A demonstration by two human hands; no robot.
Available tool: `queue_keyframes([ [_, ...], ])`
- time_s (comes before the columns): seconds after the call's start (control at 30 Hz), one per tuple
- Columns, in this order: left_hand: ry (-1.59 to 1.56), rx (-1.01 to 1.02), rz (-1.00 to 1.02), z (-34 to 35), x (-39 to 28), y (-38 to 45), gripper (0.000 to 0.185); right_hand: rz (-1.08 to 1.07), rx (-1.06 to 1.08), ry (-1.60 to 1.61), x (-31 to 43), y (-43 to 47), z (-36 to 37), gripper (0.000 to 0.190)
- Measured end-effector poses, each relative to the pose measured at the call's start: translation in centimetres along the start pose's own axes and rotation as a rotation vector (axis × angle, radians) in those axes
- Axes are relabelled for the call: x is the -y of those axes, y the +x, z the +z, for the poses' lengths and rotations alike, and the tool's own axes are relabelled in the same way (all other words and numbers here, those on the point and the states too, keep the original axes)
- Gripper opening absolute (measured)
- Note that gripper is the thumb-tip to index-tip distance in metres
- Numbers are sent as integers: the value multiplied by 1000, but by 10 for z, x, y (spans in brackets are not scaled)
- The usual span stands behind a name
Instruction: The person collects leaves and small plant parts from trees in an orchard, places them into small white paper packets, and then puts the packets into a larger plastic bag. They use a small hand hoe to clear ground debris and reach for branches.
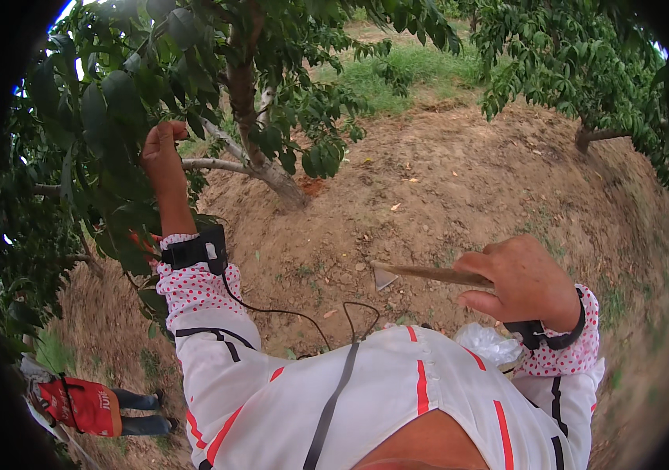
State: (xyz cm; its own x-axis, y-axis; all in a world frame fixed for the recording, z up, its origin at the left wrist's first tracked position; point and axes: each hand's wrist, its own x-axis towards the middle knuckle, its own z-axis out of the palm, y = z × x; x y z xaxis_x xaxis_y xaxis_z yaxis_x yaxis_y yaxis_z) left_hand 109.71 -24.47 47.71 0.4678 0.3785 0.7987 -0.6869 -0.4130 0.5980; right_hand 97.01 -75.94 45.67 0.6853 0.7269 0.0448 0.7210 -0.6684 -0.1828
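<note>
My left hand (164,144) is raised among the dark green leaves (117,117) of a fruit tree at upper left. Its fingers are curled in close together, and the foliage hides whether anything is pinched between them. My right hand (513,279) is wrapped around the wooden handle (428,273) of a hoe-like tool. At the handle's far end shows a pale, triangular metal blade (385,278), over the bare soil. A black strapped device (196,251) with a cable sits on my left wrist. Another black band (545,335) circles my right wrist.
A tree trunk (278,182) with low whitish branches rises ahead. More fruit trees (581,64) stand at upper right, with grass (416,70) beyond. Crumpled clear plastic (490,343) shows by my right forearm. At lower left stands a person in a red vest (85,405).
</note>
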Motion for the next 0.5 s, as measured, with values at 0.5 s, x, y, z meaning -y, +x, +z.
queue_keyframes([
  [0.5, 50, 238, -540, 19, 64, -2, 35, 36, -30, 3, 2, -1, 0, 32],
])
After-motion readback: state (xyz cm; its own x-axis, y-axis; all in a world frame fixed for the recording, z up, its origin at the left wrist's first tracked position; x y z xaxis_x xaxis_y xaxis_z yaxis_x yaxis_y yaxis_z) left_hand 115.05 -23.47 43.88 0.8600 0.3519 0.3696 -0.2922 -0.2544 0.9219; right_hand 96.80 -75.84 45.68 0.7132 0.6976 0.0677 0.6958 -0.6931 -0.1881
